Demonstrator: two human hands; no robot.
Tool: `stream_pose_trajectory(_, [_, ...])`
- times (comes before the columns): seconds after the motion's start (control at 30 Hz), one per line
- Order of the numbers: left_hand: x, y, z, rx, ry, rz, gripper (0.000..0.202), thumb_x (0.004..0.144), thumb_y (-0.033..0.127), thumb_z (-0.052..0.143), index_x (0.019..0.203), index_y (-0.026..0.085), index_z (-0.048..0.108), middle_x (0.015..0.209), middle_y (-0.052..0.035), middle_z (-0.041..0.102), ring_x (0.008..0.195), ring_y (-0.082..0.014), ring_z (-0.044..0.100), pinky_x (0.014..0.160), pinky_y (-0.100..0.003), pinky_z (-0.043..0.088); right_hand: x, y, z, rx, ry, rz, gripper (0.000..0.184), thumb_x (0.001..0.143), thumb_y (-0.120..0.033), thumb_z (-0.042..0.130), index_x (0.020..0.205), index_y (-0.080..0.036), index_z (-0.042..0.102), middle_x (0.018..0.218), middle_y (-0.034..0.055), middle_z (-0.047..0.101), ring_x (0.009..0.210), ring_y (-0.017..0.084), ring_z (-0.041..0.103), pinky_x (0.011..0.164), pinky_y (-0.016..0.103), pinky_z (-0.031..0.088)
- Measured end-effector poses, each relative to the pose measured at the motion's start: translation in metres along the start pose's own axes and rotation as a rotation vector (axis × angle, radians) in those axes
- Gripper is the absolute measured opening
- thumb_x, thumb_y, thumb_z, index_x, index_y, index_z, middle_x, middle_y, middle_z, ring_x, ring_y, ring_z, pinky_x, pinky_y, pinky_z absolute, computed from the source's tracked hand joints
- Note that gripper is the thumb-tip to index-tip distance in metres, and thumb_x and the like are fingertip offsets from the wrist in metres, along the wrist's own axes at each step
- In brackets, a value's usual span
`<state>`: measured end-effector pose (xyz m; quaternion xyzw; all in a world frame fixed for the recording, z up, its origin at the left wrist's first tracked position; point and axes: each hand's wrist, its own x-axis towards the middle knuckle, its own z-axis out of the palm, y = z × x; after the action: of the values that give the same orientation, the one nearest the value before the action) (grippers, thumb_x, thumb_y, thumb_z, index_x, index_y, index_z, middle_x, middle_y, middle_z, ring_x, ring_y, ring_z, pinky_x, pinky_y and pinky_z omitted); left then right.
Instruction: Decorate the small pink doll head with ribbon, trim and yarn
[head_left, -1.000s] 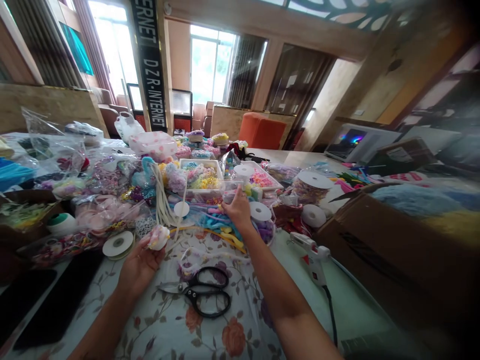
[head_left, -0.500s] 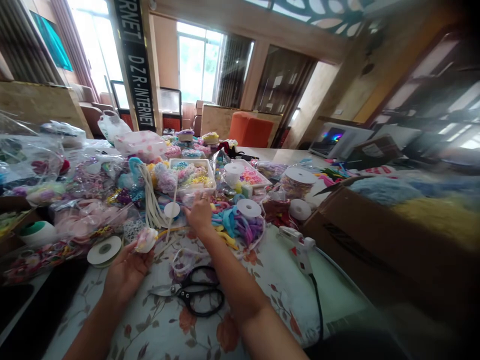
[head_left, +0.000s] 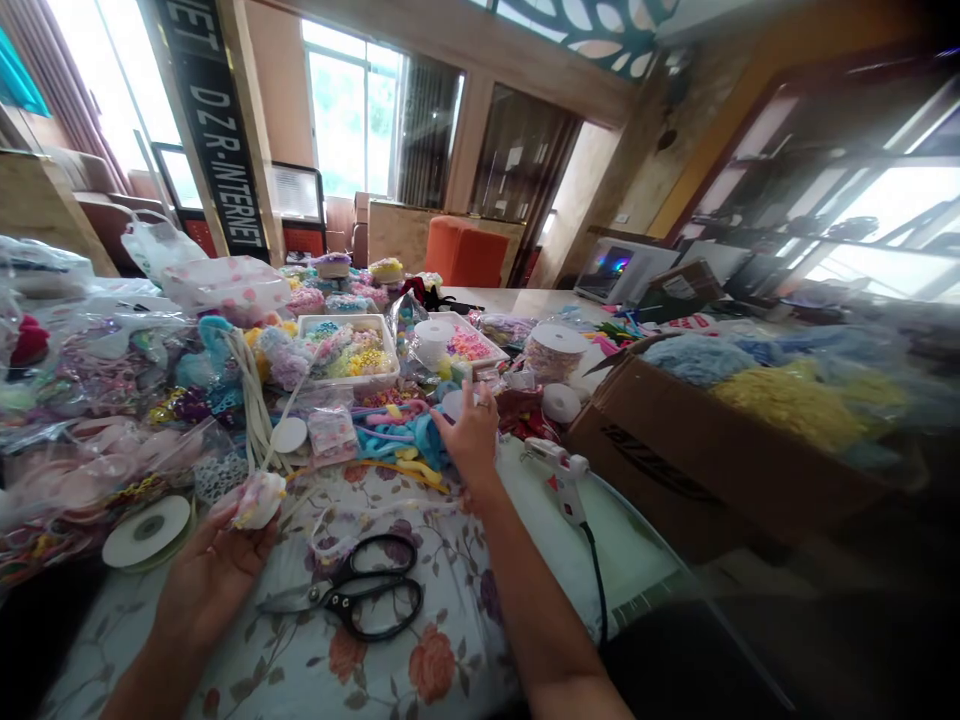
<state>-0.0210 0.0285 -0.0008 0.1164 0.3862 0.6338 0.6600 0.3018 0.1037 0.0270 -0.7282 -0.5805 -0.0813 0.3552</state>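
My left hand (head_left: 210, 570) is closed on a small pink and white fluffy craft piece (head_left: 257, 499), held just above the floral tablecloth (head_left: 420, 640). My right hand (head_left: 471, 432) reaches forward with fingers spread, resting on a pile of blue, purple and yellow fuzzy stems (head_left: 401, 440) beside a white ribbon spool (head_left: 453, 404). Whether it grips anything there is hidden. Black scissors (head_left: 360, 595) lie between my forearms.
A white glue gun (head_left: 559, 472) with a black cord lies right of my right hand. A cardboard box (head_left: 697, 450) of blue and yellow fluff fills the right. Trays of beads (head_left: 349, 350), ribbon spools (head_left: 146, 527) and plastic bags (head_left: 97, 370) crowd the left and far table.
The camera has swung right. My right hand moved from the trays to the left, then back right onto the fuzzy stems. My left hand kept the fluffy piece.
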Motion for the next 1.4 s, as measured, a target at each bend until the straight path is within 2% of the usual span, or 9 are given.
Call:
stream_pose_trajectory(0.17, [0.000, 0.000, 0.001, 0.015, 0.000, 0.002, 0.034, 0.092, 0.007, 0.040, 0.106, 0.016, 0.069, 0.092, -0.0080, 0.072, 0.080, -0.0191, 0.072, 0.065, -0.028, 0.064, 0.011, 0.049, 0.006, 0.042, -0.142, -0.037, 0.049, 0.084, -0.035, 0.064, 0.128, -0.013, 0.062, 0.139, 0.0203, 0.050, 0.124, 0.034, 0.052, 0.104, 0.042, 0.041])
stream_pose_trajectory(0.37, [0.001, 0.002, 0.001, 0.014, 0.021, -0.022, 0.034, 0.093, 0.008, 0.038, 0.105, 0.015, 0.069, 0.089, -0.0077, 0.072, 0.077, -0.0183, 0.072, 0.063, -0.026, 0.063, 0.023, 0.066, 0.001, 0.075, -0.212, -0.138, 0.048, 0.085, -0.035, 0.063, 0.128, -0.013, 0.062, 0.140, 0.0191, 0.050, 0.125, 0.028, 0.054, 0.104, 0.038, 0.043])
stream_pose_trajectory(0.57, [0.000, -0.001, 0.003, 0.045, 0.033, 0.002, 0.034, 0.092, 0.006, 0.040, 0.105, 0.016, 0.069, 0.092, -0.0074, 0.073, 0.078, -0.0187, 0.072, 0.063, -0.027, 0.064, -0.016, 0.023, -0.014, 0.021, -0.208, -0.289, 0.047, 0.093, -0.031, 0.052, 0.137, -0.012, 0.053, 0.147, 0.0202, 0.044, 0.136, 0.032, 0.038, 0.115, 0.049, 0.024])
stream_pose_trajectory(0.63, [-0.001, -0.001, 0.003, 0.046, 0.022, -0.003, 0.034, 0.092, 0.005, 0.039, 0.104, 0.015, 0.069, 0.093, -0.0080, 0.073, 0.076, -0.0183, 0.072, 0.062, -0.026, 0.063, -0.034, 0.005, -0.007, 0.005, -0.300, -0.382, 0.052, 0.090, -0.037, 0.060, 0.138, -0.019, 0.053, 0.146, 0.0148, 0.047, 0.134, 0.030, 0.040, 0.112, 0.043, 0.031])
stream_pose_trajectory(0.73, [-0.002, 0.000, 0.003, 0.040, 0.017, 0.009, 0.034, 0.091, 0.005, 0.040, 0.105, 0.016, 0.069, 0.094, -0.0079, 0.073, 0.078, -0.0183, 0.072, 0.063, -0.026, 0.063, -0.054, -0.010, 0.008, -0.063, -0.417, -0.392, 0.049, 0.089, -0.038, 0.062, 0.133, -0.016, 0.057, 0.132, 0.0197, 0.057, 0.119, 0.034, 0.051, 0.097, 0.046, 0.042])
stream_pose_trajectory(0.93, [-0.002, 0.000, 0.000, 0.043, 0.034, -0.006, 0.033, 0.091, 0.006, 0.041, 0.104, 0.016, 0.069, 0.096, -0.0092, 0.074, 0.078, -0.0193, 0.072, 0.064, -0.028, 0.063, -0.072, -0.007, 0.001, -0.064, -0.518, -0.467, 0.028, 0.092, -0.043, 0.057, 0.094, -0.018, 0.069, 0.099, 0.0107, 0.068, 0.096, 0.026, 0.058, 0.086, 0.035, 0.045])
stream_pose_trajectory(1.13, [-0.002, -0.002, -0.001, 0.020, 0.031, 0.009, 0.031, 0.087, 0.004, 0.045, 0.099, 0.016, 0.070, 0.094, -0.0094, 0.074, 0.076, -0.0220, 0.073, 0.061, -0.030, 0.064, -0.079, -0.003, -0.013, -0.055, -0.528, -0.449, 0.055, 0.091, -0.051, 0.056, 0.131, -0.013, 0.054, 0.105, 0.0115, 0.069, 0.098, 0.026, 0.060, 0.084, 0.032, 0.045])
stream_pose_trajectory(1.27, [-0.002, -0.001, 0.000, 0.028, 0.027, -0.001, 0.035, 0.089, 0.004, 0.041, 0.102, 0.016, 0.070, 0.089, -0.0094, 0.073, 0.074, -0.0208, 0.073, 0.061, -0.029, 0.063, -0.082, -0.007, -0.015, -0.096, -0.520, -0.408, 0.054, 0.090, -0.062, 0.048, 0.105, -0.014, 0.066, 0.088, 0.0127, 0.069, 0.087, 0.027, 0.061, 0.077, 0.035, 0.046])
stream_pose_trajectory(1.4, [-0.002, 0.000, 0.002, 0.046, 0.043, -0.004, 0.035, 0.090, 0.005, 0.040, 0.105, 0.016, 0.070, 0.088, -0.0079, 0.073, 0.074, -0.0193, 0.072, 0.061, -0.027, 0.063, -0.078, -0.019, -0.022, -0.166, -0.449, -0.368, 0.062, 0.090, -0.068, 0.042, 0.104, -0.014, 0.068, 0.104, 0.0188, 0.066, 0.097, 0.033, 0.058, 0.081, 0.041, 0.046])
